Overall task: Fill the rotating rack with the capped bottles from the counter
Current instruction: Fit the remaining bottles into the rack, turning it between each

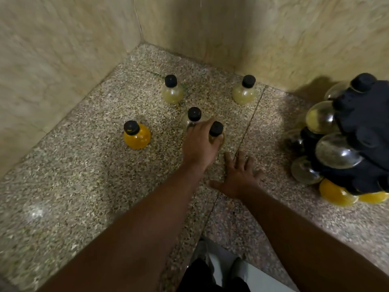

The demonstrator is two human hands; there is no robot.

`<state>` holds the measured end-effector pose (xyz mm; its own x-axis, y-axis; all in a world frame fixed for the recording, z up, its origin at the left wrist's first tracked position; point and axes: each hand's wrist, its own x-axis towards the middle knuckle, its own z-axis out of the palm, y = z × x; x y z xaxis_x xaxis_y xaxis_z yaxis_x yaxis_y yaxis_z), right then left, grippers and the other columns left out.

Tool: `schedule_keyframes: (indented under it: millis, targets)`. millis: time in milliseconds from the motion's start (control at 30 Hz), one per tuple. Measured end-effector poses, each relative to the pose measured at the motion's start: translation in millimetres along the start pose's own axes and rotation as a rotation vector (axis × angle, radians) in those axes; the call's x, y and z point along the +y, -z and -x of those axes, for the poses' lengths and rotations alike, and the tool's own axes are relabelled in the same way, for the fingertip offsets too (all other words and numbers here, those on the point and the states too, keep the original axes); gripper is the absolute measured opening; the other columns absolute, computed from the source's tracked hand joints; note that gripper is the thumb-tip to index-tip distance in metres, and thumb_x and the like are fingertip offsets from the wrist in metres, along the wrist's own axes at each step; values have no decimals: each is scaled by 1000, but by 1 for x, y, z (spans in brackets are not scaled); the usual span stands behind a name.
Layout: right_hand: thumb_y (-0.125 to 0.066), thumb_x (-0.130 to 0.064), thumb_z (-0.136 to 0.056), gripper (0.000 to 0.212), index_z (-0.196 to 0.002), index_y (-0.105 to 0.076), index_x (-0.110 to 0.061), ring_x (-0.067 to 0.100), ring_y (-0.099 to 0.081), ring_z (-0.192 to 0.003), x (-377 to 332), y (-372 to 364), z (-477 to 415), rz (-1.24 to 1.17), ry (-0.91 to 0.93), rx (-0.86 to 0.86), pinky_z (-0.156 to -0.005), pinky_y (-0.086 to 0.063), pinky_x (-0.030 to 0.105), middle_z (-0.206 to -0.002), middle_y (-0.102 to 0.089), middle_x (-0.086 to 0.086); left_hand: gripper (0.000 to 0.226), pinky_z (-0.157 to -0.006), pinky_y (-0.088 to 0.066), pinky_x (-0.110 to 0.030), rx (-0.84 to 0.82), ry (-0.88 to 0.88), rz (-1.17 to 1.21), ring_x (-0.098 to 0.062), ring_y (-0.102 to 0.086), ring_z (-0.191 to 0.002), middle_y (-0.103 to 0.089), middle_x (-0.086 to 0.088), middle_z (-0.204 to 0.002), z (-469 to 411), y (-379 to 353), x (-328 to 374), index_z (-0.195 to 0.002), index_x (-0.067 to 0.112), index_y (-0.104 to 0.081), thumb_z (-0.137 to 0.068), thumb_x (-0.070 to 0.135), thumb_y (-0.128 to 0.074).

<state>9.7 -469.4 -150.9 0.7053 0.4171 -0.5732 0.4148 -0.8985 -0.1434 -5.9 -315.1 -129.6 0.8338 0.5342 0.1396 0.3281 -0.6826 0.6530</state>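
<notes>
Several round bottles with black caps stand on the speckled counter (84,175). An orange-filled bottle (136,135) is at the left. Two pale yellow bottles (172,90) (244,91) stand further back. My left hand (200,144) wraps the body of one bottle (216,131), its cap showing above my fingers. Another capped bottle (194,115) stands just behind that hand, touching the fingers. My right hand (237,175) lies flat on the counter, fingers spread, holding nothing. The black rotating rack (364,133) at the right edge carries several bottles.
Beige tiled walls (63,49) close the counter in at the back and left, forming a corner. A seam (246,131) runs through the counter between my hands. The counter's front edge (242,249) lies below, with the floor and my legs beyond it.
</notes>
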Motion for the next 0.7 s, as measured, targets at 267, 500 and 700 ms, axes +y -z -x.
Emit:
schedule_keyframes:
  millis: [267, 500, 700]
  targets:
    - [-46, -74, -88, 92, -160, -11, -30, 36, -10, -154, 7, 13, 11, -171, 27, 174, -115, -21, 63, -169, -7, 9, 48, -86, -52, -30, 61, -22, 45, -20, -62, -107, -71, 2, -111, 4, 6, 21, -123, 23, -65, -81, 41, -79]
    - [-52, -34, -99, 52, -146, -48, -14, 33, -57, -125, 23, 43, 41, -555, -18, 450, -98, -46, 37, -140, -58, 15, 47, -79, -56, -37, 73, -59, 56, -18, -63, -100, -69, 1, -107, 19, 9, 58, -116, 23, -67, -78, 48, -77]
    - [-50, -36, -97, 30, -118, -68, -24, 32, -66, -103, 60, 49, 81, -760, -136, 689, -83, -51, 36, -110, -73, 7, 48, -81, -54, -36, 28, -159, 89, -19, -60, -102, -67, 1, -106, 50, 2, 99, -115, 24, -67, -76, 51, -77]
